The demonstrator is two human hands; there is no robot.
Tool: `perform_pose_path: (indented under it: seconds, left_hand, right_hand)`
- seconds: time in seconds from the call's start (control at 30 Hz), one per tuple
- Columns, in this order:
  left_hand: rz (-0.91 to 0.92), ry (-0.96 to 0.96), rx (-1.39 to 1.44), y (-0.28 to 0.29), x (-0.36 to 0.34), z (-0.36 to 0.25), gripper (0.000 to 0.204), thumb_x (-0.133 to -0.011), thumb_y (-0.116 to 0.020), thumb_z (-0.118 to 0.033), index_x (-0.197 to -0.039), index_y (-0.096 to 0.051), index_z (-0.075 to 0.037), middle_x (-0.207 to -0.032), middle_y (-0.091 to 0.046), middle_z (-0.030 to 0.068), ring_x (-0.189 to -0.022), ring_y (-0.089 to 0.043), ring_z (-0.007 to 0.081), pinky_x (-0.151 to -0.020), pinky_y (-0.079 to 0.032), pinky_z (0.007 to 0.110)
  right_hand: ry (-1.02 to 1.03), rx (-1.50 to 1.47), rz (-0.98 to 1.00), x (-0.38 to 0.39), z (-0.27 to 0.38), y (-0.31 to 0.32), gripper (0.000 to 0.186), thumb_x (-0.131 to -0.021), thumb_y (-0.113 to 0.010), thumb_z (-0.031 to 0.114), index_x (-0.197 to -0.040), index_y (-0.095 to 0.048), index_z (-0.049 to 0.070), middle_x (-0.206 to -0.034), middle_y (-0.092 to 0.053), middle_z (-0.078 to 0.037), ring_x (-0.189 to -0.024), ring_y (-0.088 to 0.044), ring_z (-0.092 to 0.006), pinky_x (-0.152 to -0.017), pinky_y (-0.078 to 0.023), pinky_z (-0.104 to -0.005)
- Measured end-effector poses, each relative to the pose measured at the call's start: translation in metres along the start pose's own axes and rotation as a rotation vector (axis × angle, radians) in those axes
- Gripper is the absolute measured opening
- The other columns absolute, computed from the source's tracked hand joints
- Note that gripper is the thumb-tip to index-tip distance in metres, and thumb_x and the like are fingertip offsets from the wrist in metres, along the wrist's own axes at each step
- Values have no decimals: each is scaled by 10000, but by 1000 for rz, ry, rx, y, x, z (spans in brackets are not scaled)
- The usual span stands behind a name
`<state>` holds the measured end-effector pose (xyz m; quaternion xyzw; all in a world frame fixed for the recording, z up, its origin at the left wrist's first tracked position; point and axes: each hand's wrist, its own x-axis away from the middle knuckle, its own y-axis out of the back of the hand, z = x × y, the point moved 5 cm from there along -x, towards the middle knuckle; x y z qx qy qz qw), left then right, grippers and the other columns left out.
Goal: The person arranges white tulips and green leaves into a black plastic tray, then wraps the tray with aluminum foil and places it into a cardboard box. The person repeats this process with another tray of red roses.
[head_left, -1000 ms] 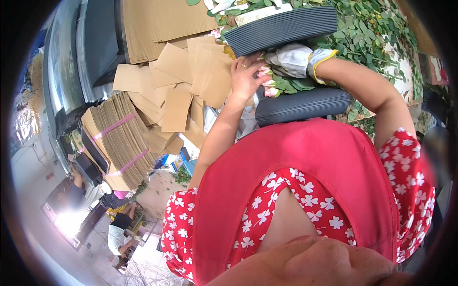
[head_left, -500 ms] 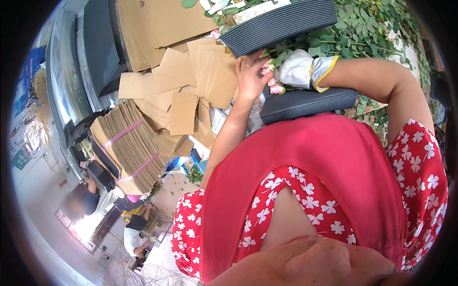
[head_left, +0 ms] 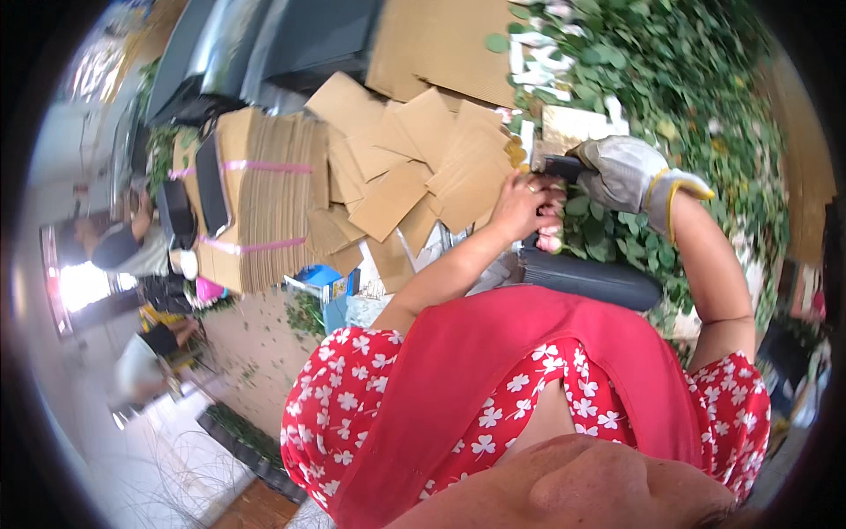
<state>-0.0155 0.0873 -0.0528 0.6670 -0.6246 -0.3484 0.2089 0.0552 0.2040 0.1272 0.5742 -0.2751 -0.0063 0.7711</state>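
Messy flower-packing spot here: a work surface buried under loose green leaves [head_left: 705, 106] on the far right, with a scatter of flat brown cardboard pieces [head_left: 414, 167] spreading out to the left of them.

Right in the middle of it, the bare left hand [head_left: 522, 204] has its fingers [head_left: 545, 210] curled shut around a small bunch of stems, with a pink rosebud [head_left: 550, 240] poking out on the near side of the fist. There's a ring on one finger. Touching it from the right is the right hand [head_left: 627, 173] in a grey work glove with a yellow cuff; its fingers are clamped round a dark tool [head_left: 557, 164] that sits against the bunch, though I can't make out what kind of tool it is.

Just near of both hands sits a dark grey tray edge [head_left: 589, 279], with more leaves between it and the glove.

Further out to the left there's a tall stack of folded cardboard [head_left: 264, 203] strapped with pink bands. Way off at the left edge, another person [head_left: 115, 247] in a cap is bent over, well apart from all this.
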Motion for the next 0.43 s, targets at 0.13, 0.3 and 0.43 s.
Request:
perform_pose_path:
  seconds: [0.13,0.3,0.43]
  left_hand:
    - [-54,21,67,0,12,11,472,-700,-766,-395,-1143,-697,-246,-1333,-578,-32,-1232,-505,233,-1116,-240,534]
    - [-74,-55,-22,1,6,0,461,-733,-739,-427,-1158,-686,-259,-1296,-592,-28,-1240,-504,203,-1134,-207,566]
    - [-85,-14,113,4,4,0,447,-809,-659,-414,-1218,-653,-233,-1193,-644,-3,-1213,-535,197,-1114,-155,642]
  right_hand:
    - [449,-115,-625,-75,87,82,485,-796,-555,141,-1280,-566,120,-1037,-670,-186,-898,-664,-372,-787,-541,-457]
    - [355,92,-946,-213,151,153,440,-861,-613,293,-1253,-591,93,-1117,-679,-168,-1027,-648,-348,-895,-519,-403]
    - [107,223,-391,-257,164,110,683,-829,-672,359,-1422,-449,105,-1434,-481,-199,-1341,-445,-324,-1085,-372,-493]
